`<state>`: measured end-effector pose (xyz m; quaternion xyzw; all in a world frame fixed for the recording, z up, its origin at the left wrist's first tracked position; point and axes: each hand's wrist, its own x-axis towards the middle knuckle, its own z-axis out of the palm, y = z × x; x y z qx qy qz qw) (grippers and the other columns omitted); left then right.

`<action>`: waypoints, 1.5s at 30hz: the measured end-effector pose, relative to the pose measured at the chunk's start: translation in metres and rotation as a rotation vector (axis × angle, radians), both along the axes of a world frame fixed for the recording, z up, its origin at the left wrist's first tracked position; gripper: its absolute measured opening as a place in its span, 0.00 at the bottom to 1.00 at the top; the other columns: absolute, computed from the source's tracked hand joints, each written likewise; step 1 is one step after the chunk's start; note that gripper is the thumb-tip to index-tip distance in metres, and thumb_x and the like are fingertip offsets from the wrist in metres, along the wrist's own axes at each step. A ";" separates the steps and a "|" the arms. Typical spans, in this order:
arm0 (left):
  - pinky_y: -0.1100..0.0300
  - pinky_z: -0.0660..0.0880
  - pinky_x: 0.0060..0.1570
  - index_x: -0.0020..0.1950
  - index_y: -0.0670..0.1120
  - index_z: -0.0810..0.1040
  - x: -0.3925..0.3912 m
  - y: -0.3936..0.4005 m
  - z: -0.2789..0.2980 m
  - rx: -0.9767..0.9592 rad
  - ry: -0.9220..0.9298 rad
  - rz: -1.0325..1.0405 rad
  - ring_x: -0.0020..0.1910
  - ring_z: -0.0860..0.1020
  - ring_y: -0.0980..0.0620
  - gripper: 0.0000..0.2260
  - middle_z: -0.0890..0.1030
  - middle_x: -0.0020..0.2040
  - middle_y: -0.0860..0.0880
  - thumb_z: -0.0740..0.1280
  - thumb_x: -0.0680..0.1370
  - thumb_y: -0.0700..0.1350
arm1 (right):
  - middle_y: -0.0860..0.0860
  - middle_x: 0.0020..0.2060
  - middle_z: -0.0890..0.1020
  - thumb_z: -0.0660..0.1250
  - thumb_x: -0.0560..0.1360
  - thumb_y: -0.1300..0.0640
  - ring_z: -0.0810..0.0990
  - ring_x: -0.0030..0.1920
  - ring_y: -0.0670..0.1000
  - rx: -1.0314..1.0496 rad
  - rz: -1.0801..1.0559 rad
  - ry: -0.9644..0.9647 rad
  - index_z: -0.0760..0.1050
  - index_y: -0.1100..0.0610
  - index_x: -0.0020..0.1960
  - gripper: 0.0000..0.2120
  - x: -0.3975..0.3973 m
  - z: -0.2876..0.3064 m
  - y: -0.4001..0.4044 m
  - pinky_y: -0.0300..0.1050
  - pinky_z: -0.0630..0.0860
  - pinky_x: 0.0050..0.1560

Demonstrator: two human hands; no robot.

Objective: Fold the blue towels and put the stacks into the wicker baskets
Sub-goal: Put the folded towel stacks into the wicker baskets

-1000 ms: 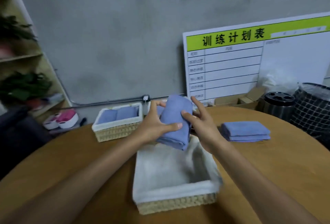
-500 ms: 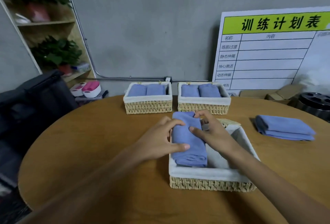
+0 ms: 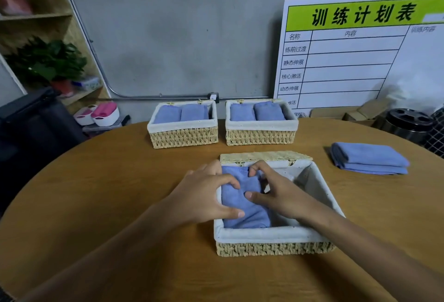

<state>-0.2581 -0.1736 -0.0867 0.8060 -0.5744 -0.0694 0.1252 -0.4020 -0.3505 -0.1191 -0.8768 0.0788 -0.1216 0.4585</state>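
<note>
Both sets of fingers are curled onto the folded blue towel (image 3: 242, 202): the left hand (image 3: 204, 196) wraps its near-left edge with thumb and fingertips, and the right hand (image 3: 278, 193) pinches its right side and far end. A second ago this bundle was held in the air above the near wicker basket (image 3: 274, 247); half a second ago it was only partly in; now it lies flat against the basket's left wall on the white lining, with the right half of the basket still unfilled. That suggests the placing step is almost finished and only letting go remains. The far left basket (image 3: 183, 137) and far right basket (image 3: 260, 137) each already hold two folded towels, while the remaining folded stack (image 3: 370, 157) waits on the round wooden table (image 3: 108, 181), likely next.
</note>
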 end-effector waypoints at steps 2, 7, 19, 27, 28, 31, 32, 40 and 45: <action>0.54 0.67 0.52 0.63 0.63 0.75 0.000 -0.002 0.000 0.013 -0.023 -0.008 0.53 0.66 0.58 0.27 0.63 0.49 0.60 0.69 0.68 0.71 | 0.48 0.33 0.69 0.71 0.77 0.55 0.67 0.35 0.47 -0.022 0.003 0.053 0.65 0.49 0.54 0.15 0.002 0.000 -0.001 0.44 0.65 0.38; 0.56 0.72 0.50 0.69 0.59 0.74 -0.002 -0.007 0.013 0.110 -0.100 -0.085 0.53 0.70 0.58 0.29 0.64 0.59 0.61 0.70 0.71 0.69 | 0.49 0.38 0.72 0.71 0.77 0.53 0.69 0.37 0.48 -0.170 0.017 0.203 0.63 0.51 0.56 0.17 0.005 0.002 -0.002 0.46 0.68 0.41; 0.51 0.69 0.67 0.79 0.54 0.61 -0.005 -0.032 0.029 0.600 -0.098 -0.089 0.71 0.69 0.52 0.43 0.60 0.78 0.61 0.67 0.70 0.73 | 0.37 0.75 0.55 0.65 0.72 0.30 0.73 0.59 0.40 -0.506 0.233 0.374 0.60 0.49 0.79 0.42 -0.013 0.015 -0.022 0.45 0.73 0.65; 0.50 0.76 0.56 0.77 0.53 0.64 -0.013 -0.034 0.019 0.574 -0.202 -0.081 0.56 0.76 0.50 0.43 0.65 0.70 0.59 0.69 0.68 0.73 | 0.36 0.77 0.52 0.67 0.70 0.30 0.75 0.61 0.44 -0.681 0.230 0.351 0.56 0.45 0.80 0.45 -0.017 0.013 -0.021 0.37 0.69 0.51; 0.50 0.76 0.57 0.77 0.53 0.63 -0.011 -0.036 0.021 0.582 -0.192 -0.081 0.57 0.76 0.50 0.44 0.65 0.70 0.59 0.69 0.67 0.73 | 0.36 0.77 0.53 0.68 0.70 0.30 0.75 0.62 0.44 -0.688 0.226 0.345 0.56 0.45 0.80 0.44 -0.016 0.014 -0.021 0.38 0.69 0.52; 0.51 0.74 0.61 0.78 0.54 0.62 -0.003 -0.041 0.030 0.618 -0.152 -0.093 0.63 0.74 0.51 0.47 0.65 0.71 0.60 0.72 0.65 0.73 | 0.37 0.77 0.55 0.69 0.68 0.29 0.72 0.66 0.44 -0.665 0.225 0.331 0.59 0.46 0.79 0.45 -0.012 0.019 -0.023 0.46 0.73 0.61; 0.51 0.74 0.61 0.78 0.54 0.62 -0.002 -0.042 0.031 0.614 -0.145 -0.090 0.62 0.73 0.51 0.47 0.66 0.70 0.60 0.72 0.64 0.72 | 0.37 0.76 0.56 0.69 0.68 0.29 0.72 0.67 0.44 -0.665 0.226 0.323 0.60 0.46 0.78 0.45 -0.011 0.019 -0.023 0.47 0.73 0.62; 0.56 0.73 0.49 0.75 0.54 0.64 -0.009 -0.044 0.026 0.579 -0.182 -0.078 0.53 0.74 0.51 0.44 0.67 0.66 0.59 0.75 0.65 0.69 | 0.33 0.72 0.60 0.72 0.67 0.31 0.74 0.59 0.40 -0.591 0.185 0.268 0.65 0.45 0.76 0.42 -0.010 0.010 -0.023 0.41 0.72 0.52; 0.58 0.68 0.38 0.73 0.49 0.65 -0.017 -0.045 0.023 0.604 -0.262 -0.079 0.47 0.73 0.51 0.41 0.67 0.64 0.55 0.75 0.67 0.66 | 0.35 0.72 0.60 0.71 0.67 0.30 0.76 0.58 0.44 -0.693 0.187 0.272 0.63 0.45 0.76 0.43 -0.010 0.009 -0.019 0.46 0.74 0.53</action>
